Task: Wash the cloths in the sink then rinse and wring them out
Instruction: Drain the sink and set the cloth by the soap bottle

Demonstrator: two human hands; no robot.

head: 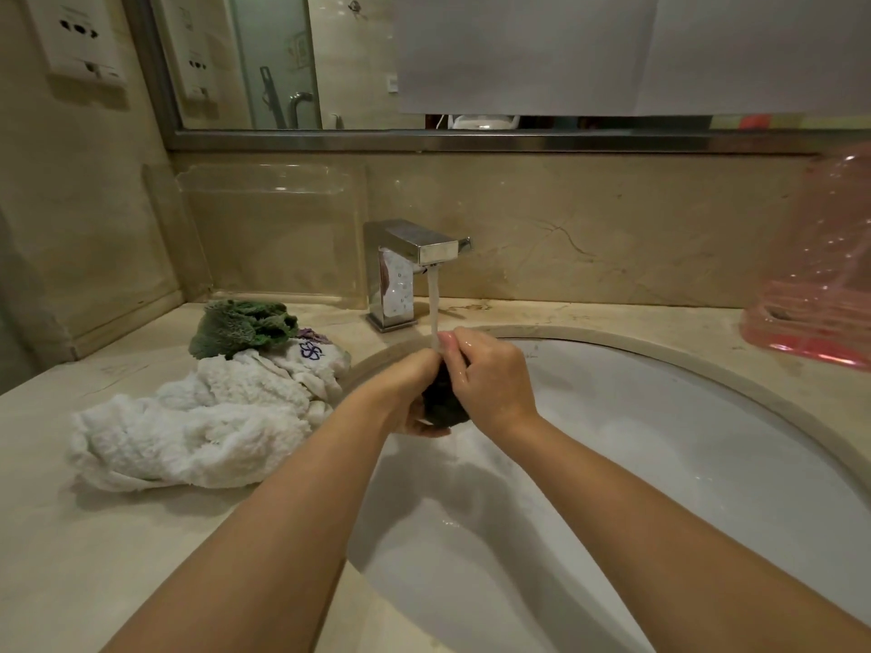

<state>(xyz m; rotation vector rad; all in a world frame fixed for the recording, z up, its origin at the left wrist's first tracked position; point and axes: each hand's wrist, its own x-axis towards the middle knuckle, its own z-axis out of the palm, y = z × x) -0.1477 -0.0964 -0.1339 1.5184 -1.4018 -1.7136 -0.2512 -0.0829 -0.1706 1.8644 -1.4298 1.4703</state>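
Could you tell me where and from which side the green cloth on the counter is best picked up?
Probably pinch the raised folds at the top of the green cloth, coming from above. It lies bunched, its near edge resting on the white towel, so the upper ridges stand free.

Cloths (202,417) lie on the counter (94,558) left of the sink (660,464), tap (400,271) behind

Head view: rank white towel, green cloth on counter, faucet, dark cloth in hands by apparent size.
1. white towel
2-3. green cloth and faucet: look alike in size, not ranked
4. dark cloth, bunched and mostly hidden by both hands, so unsure
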